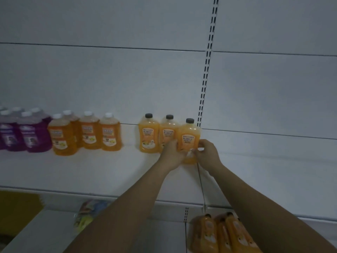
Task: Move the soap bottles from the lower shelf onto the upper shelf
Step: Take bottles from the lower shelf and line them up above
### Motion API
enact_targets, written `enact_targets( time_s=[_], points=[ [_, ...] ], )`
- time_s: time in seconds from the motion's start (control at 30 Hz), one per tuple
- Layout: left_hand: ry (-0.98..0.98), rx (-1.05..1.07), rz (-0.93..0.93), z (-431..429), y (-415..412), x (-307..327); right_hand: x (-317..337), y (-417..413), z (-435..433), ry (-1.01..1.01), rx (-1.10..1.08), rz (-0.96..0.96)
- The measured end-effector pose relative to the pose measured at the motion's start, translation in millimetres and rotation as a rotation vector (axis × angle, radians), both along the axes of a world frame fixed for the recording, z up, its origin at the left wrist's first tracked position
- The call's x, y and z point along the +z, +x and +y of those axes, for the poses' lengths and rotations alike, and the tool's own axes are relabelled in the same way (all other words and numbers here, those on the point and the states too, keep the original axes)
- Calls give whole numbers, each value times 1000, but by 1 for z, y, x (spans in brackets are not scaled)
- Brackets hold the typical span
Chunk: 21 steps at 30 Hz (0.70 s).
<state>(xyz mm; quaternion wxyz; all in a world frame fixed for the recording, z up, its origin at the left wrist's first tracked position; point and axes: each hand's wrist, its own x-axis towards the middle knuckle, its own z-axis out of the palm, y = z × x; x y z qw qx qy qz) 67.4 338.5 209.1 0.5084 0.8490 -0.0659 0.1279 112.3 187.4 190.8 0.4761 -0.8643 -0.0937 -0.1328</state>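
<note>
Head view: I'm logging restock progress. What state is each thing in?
Held soap bottle: upright, capped, gripped by both hands over the upper shelf.
Left hand: fingers curled round the bottle.
Right hand: fingers curled round the bottle.
Two dark-capped bottles: upright on that shelf, capped.
White-capped orange bottles: upright, capped.
Purple bottles: upright, capped.
Lower-shelf bottles: capped, not yet moved.

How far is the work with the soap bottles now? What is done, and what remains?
Done: two dark-capped bottles stand on the upper shelf. In hand: the left hand and right hand grip a third bottle beside them. Left: about three similar bottles are on the lower shelf.
</note>
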Motion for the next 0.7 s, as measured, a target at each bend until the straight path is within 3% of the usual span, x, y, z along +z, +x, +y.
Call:
enact_targets(
  time_s=[0.13, 0.37, 0.7],
  points=[
    [-92, -17, 56, -10, 6, -2, -9, 13, 1, 55, -31, 15],
    [-60, -40, 54, -15, 5, -11, -5, 24, 3, 107, -18, 51],
    [-32, -87, 75, -24, 6, -8, -1, 37, 1, 29, -22, 66]
  ],
)
